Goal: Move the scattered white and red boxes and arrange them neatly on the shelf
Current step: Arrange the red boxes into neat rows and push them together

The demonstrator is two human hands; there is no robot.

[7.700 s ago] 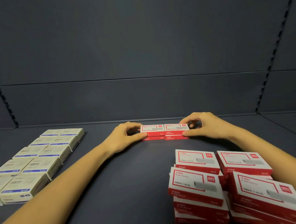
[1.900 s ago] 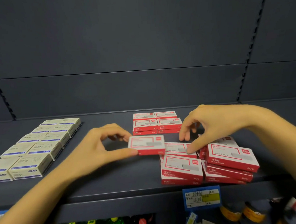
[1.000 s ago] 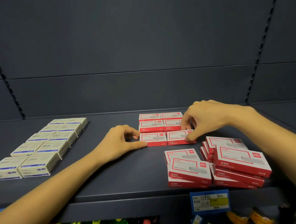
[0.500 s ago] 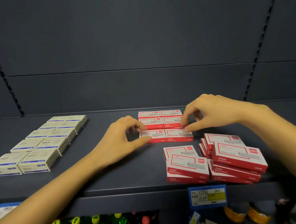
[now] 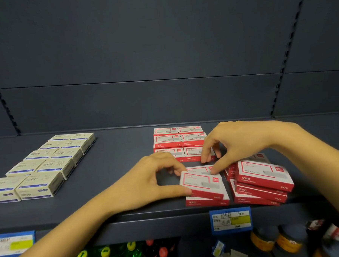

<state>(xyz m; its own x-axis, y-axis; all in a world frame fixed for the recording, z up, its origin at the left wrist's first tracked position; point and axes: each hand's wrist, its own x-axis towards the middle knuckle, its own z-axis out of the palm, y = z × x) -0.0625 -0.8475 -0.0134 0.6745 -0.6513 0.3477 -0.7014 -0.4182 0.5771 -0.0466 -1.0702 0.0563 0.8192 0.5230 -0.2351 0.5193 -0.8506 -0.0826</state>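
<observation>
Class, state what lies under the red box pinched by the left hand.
Another red box lies under the pinched box, resting on the shelf. Only its red front edge shows; its top is covered.

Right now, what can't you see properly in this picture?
All in the head view:
1. Front row of tidy red boxes: partly hidden by the left hand and right hand.
2. Whether the right hand grips the box under its thumb: its fingers cover it.
3. Price tag writing: too blurred.
4. Bottles under the shelf: cut off by the bottom edge.
</observation>
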